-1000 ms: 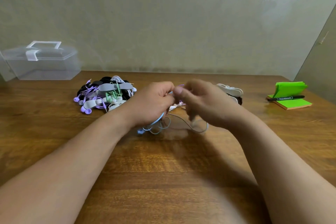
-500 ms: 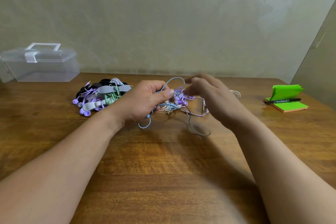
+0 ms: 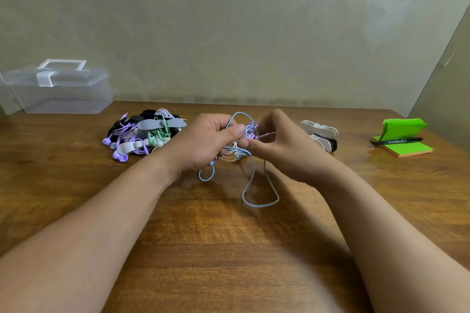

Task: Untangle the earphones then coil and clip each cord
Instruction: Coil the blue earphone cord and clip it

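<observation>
Teasing a knot apart, a person is holding the tangle of earphones (image 3: 236, 155) just above the worktop (image 3: 229, 249), where a second ago both hands were sitting low and bunched over it. Since then the bundle has been rising and opening, and a long loop of the blue cord (image 3: 260, 206) is now trailing out of it toward the near edge, its lowest bend appearing to lie on the wood. That suggests the blue cord is starting to come free, though the untangling is still going on and, judging by the loose strands, coiling and clipping of this set is not yet beginning. The left hand (image 3: 203, 142) is gripping the tangle with curled fingers, thumb pressing across the top. The right hand (image 3: 284, 147), close beside it and almost touching, is pinching a purple cord (image 3: 267, 134) between thumb and fingertips and drawing it sideways. Both forearms are reaching in from the near edge and converging at the centre. A pile of clipped earphones (image 3: 145, 134) is lying to the left, spare clips (image 3: 320, 129) are waiting just beyond the right hand, and a clear plastic box (image 3: 58, 89) is standing at the far left.
</observation>
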Demonstrator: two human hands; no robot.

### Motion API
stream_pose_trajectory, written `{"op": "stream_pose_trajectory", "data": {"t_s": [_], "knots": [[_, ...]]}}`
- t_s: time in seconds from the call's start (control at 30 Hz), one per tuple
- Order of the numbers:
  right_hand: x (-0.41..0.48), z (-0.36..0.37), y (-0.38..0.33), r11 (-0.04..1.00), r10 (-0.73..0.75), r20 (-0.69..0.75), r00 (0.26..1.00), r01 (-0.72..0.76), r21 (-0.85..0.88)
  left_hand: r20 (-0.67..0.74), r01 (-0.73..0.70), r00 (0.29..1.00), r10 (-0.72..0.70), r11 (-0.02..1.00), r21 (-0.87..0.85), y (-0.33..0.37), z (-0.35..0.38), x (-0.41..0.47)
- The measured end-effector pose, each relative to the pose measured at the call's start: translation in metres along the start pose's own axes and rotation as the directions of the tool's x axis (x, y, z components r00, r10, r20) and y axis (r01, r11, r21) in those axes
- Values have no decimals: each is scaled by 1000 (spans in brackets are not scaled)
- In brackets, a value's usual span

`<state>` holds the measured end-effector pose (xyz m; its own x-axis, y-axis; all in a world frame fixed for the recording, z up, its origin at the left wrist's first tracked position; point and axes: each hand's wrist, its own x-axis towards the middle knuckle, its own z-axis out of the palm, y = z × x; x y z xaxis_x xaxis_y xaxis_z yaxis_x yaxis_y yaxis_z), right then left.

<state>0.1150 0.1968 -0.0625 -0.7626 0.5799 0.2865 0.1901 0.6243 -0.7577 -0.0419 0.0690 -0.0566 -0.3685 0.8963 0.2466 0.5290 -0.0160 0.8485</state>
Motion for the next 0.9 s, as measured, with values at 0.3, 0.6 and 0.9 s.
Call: {"op": "stream_pose_trajectory", "data": {"t_s": [0.3,0.6,0.9], "knots": [[4,-25,-13,608,96,-122,988,39,793,21,139,990,-140,990,18,-15,6,3],[-9,-43,-4,880,106,373,922,-261,397,-148,155,922,-358,691,-706,-11,-9,15],[-10,-9,-15,972,95,331,939,-159,172,-216,72,922,-320,692,-718,3,-4,14]]}}
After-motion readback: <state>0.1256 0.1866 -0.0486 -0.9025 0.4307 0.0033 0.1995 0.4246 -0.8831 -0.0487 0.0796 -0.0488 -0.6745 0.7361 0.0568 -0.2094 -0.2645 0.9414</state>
